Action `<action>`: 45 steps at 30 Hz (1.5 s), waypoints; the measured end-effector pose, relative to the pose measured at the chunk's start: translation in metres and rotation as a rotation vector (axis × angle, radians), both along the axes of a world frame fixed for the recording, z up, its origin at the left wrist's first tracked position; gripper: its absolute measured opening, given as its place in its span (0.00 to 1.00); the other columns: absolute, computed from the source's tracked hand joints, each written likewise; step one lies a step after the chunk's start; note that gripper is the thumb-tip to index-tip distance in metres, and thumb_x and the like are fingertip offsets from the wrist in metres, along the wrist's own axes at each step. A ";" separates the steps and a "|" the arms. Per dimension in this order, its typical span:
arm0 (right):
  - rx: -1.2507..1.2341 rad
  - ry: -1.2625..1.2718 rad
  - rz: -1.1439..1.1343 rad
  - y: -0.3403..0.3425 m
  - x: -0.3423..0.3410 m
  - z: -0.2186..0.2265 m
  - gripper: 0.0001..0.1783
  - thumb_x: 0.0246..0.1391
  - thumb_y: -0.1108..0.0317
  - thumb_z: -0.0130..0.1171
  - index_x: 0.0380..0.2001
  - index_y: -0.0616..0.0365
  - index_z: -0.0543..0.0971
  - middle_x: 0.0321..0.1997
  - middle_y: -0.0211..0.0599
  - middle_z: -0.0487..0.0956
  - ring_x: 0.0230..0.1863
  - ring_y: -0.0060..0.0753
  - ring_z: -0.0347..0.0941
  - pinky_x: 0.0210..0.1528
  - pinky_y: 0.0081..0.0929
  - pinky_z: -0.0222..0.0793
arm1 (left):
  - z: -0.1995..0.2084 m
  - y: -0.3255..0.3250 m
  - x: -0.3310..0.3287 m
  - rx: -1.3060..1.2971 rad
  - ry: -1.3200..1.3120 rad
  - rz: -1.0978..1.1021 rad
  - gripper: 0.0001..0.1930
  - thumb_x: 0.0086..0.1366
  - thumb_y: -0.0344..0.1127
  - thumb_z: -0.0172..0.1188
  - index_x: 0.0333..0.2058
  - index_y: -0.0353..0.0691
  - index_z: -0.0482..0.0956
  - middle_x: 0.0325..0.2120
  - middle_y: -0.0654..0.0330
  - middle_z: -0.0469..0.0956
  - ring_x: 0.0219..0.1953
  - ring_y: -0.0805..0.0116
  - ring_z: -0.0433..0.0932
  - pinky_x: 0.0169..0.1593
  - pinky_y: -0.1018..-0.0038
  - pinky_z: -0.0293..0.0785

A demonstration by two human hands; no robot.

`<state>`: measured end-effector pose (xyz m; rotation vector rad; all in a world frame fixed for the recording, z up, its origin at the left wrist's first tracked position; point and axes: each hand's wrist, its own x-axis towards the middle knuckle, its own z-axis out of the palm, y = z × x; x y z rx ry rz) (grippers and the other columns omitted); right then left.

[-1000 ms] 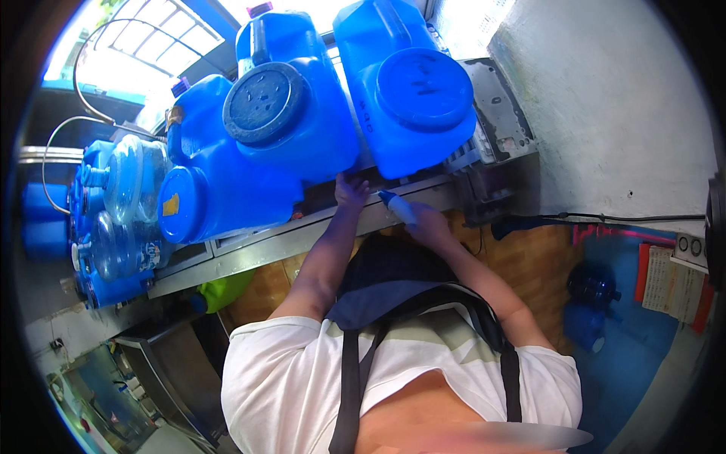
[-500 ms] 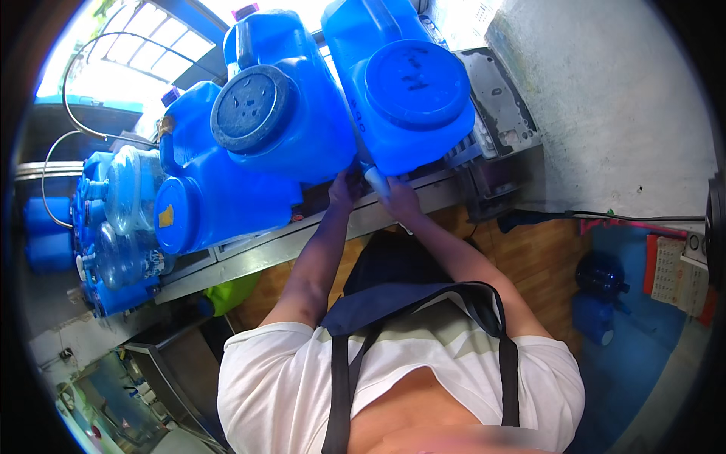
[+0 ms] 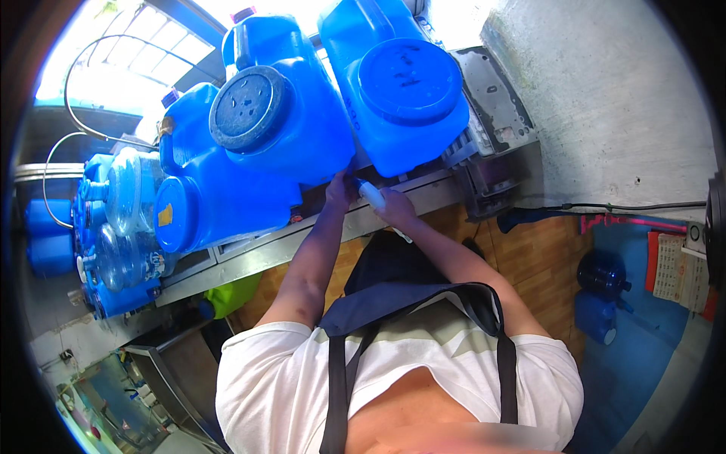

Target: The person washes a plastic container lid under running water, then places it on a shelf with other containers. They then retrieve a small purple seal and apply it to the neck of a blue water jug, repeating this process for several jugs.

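Two big blue water containers stand side by side before me, the middle container (image 3: pixel 318 129) with a dark round lid and the right container (image 3: pixel 423 144) with a blue lid. My left hand (image 3: pixel 339 191) is at the lower front corner of the middle container; its fingers are mostly hidden in shadow. Closed round a pale cylindrical tool (image 3: pixel 371 194) is my right hand (image 3: pixel 398 207), below the right container. The tool's dark end points toward my left hand. Part of something white shows beneath the right hand; its kind is unclear.
A third blue container (image 3: pixel 227 204) and several clear bottles (image 3: pixel 132 189) stand at left on the metal counter (image 3: pixel 227 274). A bright green item (image 3: pixel 231 295) is below its edge. At right are a grey wall (image 3: pixel 605 113), a black cable (image 3: pixel 628 205) and dark blue bottles (image 3: pixel 601 272).
The pale tool and my right hand have shifted slightly nearer to me, and the tool's end now sits lower, beside my left hand. The containers remain in place.
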<state>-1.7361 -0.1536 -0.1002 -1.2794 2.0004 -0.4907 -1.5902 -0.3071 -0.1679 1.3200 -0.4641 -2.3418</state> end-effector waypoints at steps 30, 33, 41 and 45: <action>-0.026 0.085 0.007 -0.004 0.004 0.033 0.19 0.47 0.62 0.63 0.40 0.60 0.75 0.39 0.50 0.79 0.43 0.55 0.77 0.44 0.51 0.72 | 0.028 0.012 0.004 -0.058 -0.104 -0.059 0.28 0.64 0.61 0.53 0.50 0.43 0.72 0.44 0.55 0.74 0.43 0.58 0.74 0.48 0.60 0.72; -0.097 0.064 -0.010 0.004 0.009 0.032 0.20 0.47 0.59 0.65 0.38 0.59 0.74 0.37 0.51 0.80 0.41 0.56 0.77 0.42 0.51 0.71 | 0.030 0.014 0.004 -0.060 -0.108 -0.052 0.28 0.65 0.61 0.52 0.48 0.41 0.74 0.41 0.57 0.75 0.38 0.61 0.74 0.45 0.61 0.72; 0.016 0.100 0.053 -0.009 -0.001 0.022 0.23 0.44 0.57 0.67 0.39 0.59 0.75 0.37 0.51 0.80 0.40 0.57 0.77 0.43 0.51 0.71 | 0.047 0.020 -0.005 -0.063 -0.118 0.011 0.22 0.67 0.53 0.51 0.49 0.42 0.73 0.38 0.60 0.75 0.34 0.65 0.73 0.39 0.65 0.72; 0.020 0.097 -0.009 -0.011 0.000 0.031 0.22 0.46 0.59 0.65 0.41 0.59 0.75 0.39 0.51 0.80 0.42 0.56 0.77 0.44 0.51 0.72 | 0.045 0.018 0.010 -0.133 -0.064 -0.117 0.22 0.65 0.45 0.51 0.56 0.44 0.68 0.42 0.58 0.75 0.39 0.63 0.75 0.42 0.66 0.74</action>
